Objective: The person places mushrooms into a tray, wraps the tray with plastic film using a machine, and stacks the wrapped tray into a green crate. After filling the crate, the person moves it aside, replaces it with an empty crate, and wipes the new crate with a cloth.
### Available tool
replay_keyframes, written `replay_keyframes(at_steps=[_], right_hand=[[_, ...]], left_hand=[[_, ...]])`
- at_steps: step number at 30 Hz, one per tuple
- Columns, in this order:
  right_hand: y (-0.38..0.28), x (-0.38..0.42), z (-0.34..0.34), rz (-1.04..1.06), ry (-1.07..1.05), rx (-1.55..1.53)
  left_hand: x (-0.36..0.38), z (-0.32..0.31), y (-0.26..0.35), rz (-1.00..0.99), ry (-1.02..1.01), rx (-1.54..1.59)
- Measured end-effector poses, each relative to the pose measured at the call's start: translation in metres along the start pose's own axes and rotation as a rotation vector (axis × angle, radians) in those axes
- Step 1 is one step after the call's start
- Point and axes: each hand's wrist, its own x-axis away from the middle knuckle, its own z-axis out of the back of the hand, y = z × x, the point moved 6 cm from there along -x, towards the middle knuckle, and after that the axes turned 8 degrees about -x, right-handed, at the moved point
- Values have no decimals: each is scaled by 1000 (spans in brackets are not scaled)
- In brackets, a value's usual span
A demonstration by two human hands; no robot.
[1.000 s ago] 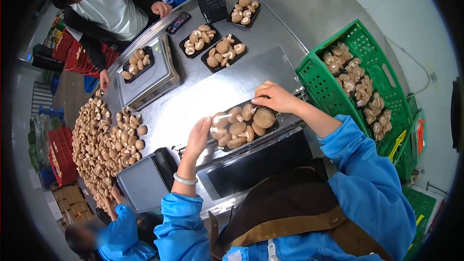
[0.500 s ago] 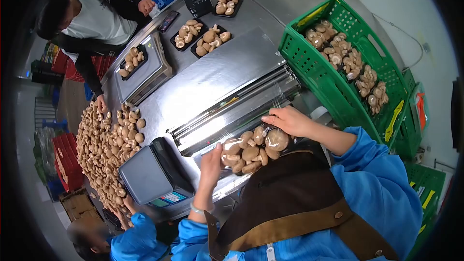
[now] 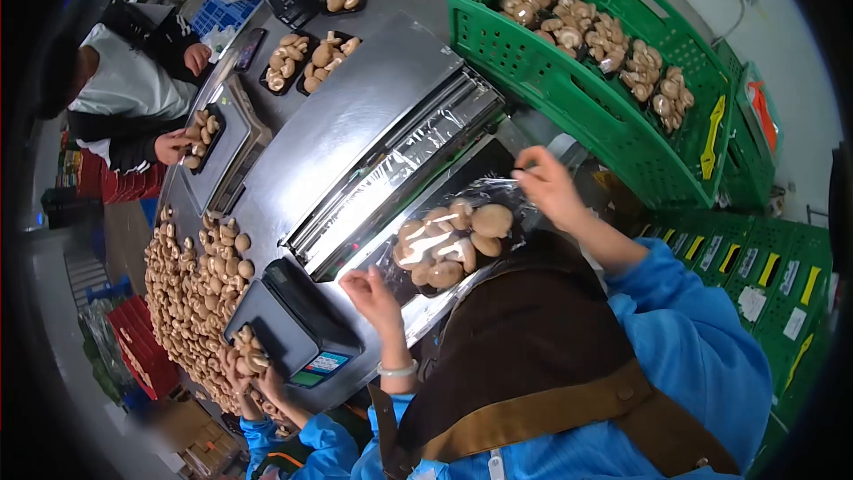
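Note:
A black tray of brown mushrooms (image 3: 453, 244) under shiny clear film lies in front of me, at the near edge of the wrapping machine (image 3: 391, 169). My left hand (image 3: 375, 302) is to the left of the tray, apart from it, fingers loosely bent and spread with nothing visible in them. On the other side, my right hand (image 3: 553, 188) pinches what looks like the edge of the plastic film (image 3: 508, 187) at the tray's upper right corner. More film shows bright along the machine's roller.
A green crate (image 3: 586, 80) with wrapped mushroom trays stands upper right. Loose mushrooms (image 3: 187, 293) are heaped at left beside a scale (image 3: 275, 320), where a co-worker's hands (image 3: 253, 378) hold mushrooms. Another person's hand (image 3: 173, 147) touches a tray on the far scale (image 3: 227, 142).
My hands have moved apart from the wrapped tray, the left one down and leftward, the right one up. The near co-worker has lifted mushrooms over the scale; the far person now reaches the weighed tray.

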Motion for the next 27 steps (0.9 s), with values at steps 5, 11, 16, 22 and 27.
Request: replay_keyframes(at_steps=[5, 11, 16, 22, 27], right_hand=[[34, 41, 85, 298, 373, 260], [184, 28, 69, 90, 471, 276], [99, 94, -11, 79, -458, -556], [1, 119, -7, -434, -607, -235], [-159, 110, 77, 339, -369, 325]], left_hand=[[-10, -38, 23, -322, -185, -536], [-14, -162, 71, -541, -444, -696], [53, -198, 105, 307, -1063, 422], [117, -173, 242, 372, -1580, 583], [134, -200, 239, 227, -1741, 403]])
